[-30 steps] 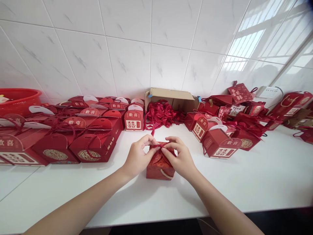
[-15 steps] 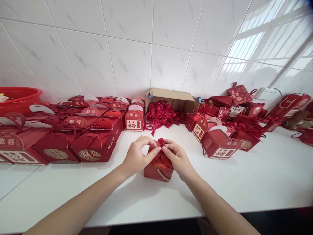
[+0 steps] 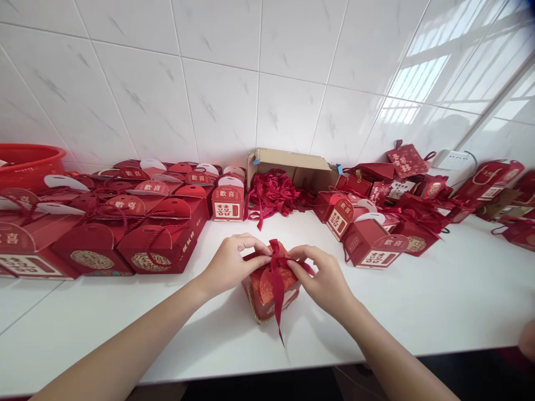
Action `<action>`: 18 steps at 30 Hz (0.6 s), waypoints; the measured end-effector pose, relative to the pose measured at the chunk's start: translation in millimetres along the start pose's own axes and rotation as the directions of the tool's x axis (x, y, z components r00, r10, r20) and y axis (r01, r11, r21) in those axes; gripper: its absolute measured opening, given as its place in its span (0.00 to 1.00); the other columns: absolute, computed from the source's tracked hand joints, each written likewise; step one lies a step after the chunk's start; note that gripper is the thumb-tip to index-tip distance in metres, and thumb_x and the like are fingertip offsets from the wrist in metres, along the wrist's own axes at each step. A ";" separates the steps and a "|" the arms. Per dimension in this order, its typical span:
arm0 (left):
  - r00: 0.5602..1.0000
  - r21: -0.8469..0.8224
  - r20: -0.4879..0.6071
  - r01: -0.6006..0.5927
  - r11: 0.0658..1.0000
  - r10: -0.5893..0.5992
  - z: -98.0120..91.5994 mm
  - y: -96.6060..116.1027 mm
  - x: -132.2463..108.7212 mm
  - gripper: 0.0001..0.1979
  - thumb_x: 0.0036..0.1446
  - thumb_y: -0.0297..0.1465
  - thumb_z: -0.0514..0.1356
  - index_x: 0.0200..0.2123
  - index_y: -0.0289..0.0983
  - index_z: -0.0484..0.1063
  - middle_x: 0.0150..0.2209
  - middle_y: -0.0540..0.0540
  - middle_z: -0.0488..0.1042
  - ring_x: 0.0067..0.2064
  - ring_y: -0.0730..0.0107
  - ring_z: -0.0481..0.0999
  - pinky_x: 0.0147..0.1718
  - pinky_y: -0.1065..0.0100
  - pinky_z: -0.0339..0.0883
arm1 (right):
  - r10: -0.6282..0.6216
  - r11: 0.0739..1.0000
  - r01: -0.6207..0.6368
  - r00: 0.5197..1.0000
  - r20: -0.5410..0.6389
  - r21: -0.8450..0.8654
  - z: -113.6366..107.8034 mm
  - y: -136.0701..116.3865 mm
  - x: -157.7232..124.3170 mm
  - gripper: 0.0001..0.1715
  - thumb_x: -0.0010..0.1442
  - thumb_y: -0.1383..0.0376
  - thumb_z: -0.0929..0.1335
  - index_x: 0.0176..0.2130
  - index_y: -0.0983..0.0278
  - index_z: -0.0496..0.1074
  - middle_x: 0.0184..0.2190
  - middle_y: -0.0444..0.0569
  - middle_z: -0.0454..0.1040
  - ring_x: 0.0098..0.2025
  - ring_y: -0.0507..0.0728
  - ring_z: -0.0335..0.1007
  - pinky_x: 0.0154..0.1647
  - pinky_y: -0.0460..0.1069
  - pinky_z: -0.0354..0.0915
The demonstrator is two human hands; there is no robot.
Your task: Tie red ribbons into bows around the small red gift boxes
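A small red gift box (image 3: pixel 266 289) stands on the white table, with a twisted cord handle (image 3: pixel 252 303) along its lower left side. Dark red ribbon (image 3: pixel 278 292) crosses its top, one tail hanging down the front past the base. At the upper left of the box, my left hand (image 3: pixel 234 264) pinches the ribbon near its crossing between thumb and fingers. My right hand (image 3: pixel 324 275) grips the ribbon on the right side, with an end sticking out beyond the fingers. The fingers partly cover the crossing, so its knot is unclear.
Rows of red gift boxes (image 3: pixel 154 239) fill the left, beside a red basin (image 3: pixel 33 167). Behind lies a heap of ribbon (image 3: pixel 273 192) in an open cardboard box (image 3: pixel 292 158). More boxes (image 3: pixel 374 245) and a white power strip (image 3: pixel 453 160) are at right.
The box has turned, bringing the cord handle to the left front. A long ribbon tail now hangs down the front. My right hand has moved slightly right, away from the left.
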State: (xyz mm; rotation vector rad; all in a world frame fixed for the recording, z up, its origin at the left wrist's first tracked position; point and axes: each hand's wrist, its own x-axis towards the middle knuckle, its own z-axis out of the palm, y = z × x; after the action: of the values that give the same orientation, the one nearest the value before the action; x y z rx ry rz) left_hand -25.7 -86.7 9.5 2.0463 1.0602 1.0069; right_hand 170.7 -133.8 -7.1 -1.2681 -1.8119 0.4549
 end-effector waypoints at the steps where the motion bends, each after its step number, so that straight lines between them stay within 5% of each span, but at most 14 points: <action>1: 1.000 0.000 0.017 -0.012 1.000 0.012 -0.7 0.2 0.0 0.04 0.50 0.31 0.63 0.27 0.39 0.78 0.31 0.47 0.78 0.35 0.65 0.76 0.39 0.66 0.69 | -0.014 0.998 0.014 1.000 0.007 -0.053 -4.7 -4.0 -2.6 0.05 0.59 0.65 0.66 0.37 0.60 0.72 0.32 0.46 0.78 0.33 0.56 0.72 0.38 0.52 0.65; 6: 0.997 -0.062 0.081 -0.014 0.998 0.019 0.2 -2.0 1.9 0.03 0.50 0.30 0.63 0.28 0.38 0.77 0.32 0.46 0.78 0.36 0.65 0.76 0.40 0.66 0.69 | 0.020 0.978 0.037 0.963 0.267 -0.206 -35.4 -24.9 -2.4 0.14 0.63 0.59 0.63 0.48 0.58 0.68 0.15 0.38 0.67 0.17 0.53 0.62 0.21 0.47 0.57; 9: 0.995 -0.073 0.096 -0.024 0.997 0.031 0.3 -2.0 3.6 0.03 0.50 0.31 0.63 0.27 0.38 0.76 0.33 0.46 0.78 0.36 0.64 0.76 0.41 0.64 0.69 | -0.153 0.960 0.213 0.943 0.295 -0.183 -43.7 -18.8 16.8 0.19 0.63 0.63 0.62 0.54 0.57 0.66 0.34 0.48 0.76 0.32 0.56 0.72 0.31 0.50 0.66; 11: 0.990 -0.028 0.119 -0.069 0.997 0.072 -1.6 0.2 4.8 0.03 0.50 0.31 0.63 0.28 0.39 0.76 0.33 0.46 0.78 0.37 0.64 0.75 0.43 0.63 0.68 | -0.332 0.927 0.370 0.888 0.318 -0.065 -40.7 -8.0 33.2 0.21 0.62 0.66 0.63 0.55 0.57 0.66 0.49 0.52 0.72 0.46 0.58 0.70 0.43 0.52 0.68; 14: 0.976 0.077 0.162 -0.159 0.984 0.145 -6.4 5.3 6.5 0.03 0.51 0.31 0.62 0.28 0.40 0.76 0.31 0.48 0.78 0.37 0.63 0.75 0.47 0.61 0.64 | -0.482 0.870 0.484 0.795 0.368 0.095 -31.0 6.3 49.2 0.16 0.62 0.68 0.62 0.49 0.58 0.70 0.45 0.51 0.73 0.47 0.57 0.70 0.46 0.52 0.69; 18: 0.961 0.183 0.197 -0.229 0.956 0.192 -11.6 9.7 7.7 0.03 0.51 0.31 0.61 0.29 0.42 0.76 0.31 0.50 0.78 0.36 0.65 0.74 0.49 0.61 0.60 | -0.513 0.848 0.526 0.780 0.359 0.069 -26.9 10.1 44.3 0.17 0.62 0.71 0.60 0.46 0.58 0.72 0.38 0.50 0.73 0.40 0.55 0.71 0.41 0.51 0.70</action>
State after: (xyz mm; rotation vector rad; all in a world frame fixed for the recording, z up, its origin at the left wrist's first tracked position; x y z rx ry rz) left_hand -28.7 -82.8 25.7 2.4098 0.8963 0.8247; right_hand 193.0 -94.6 20.5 -0.6671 -2.3937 0.3573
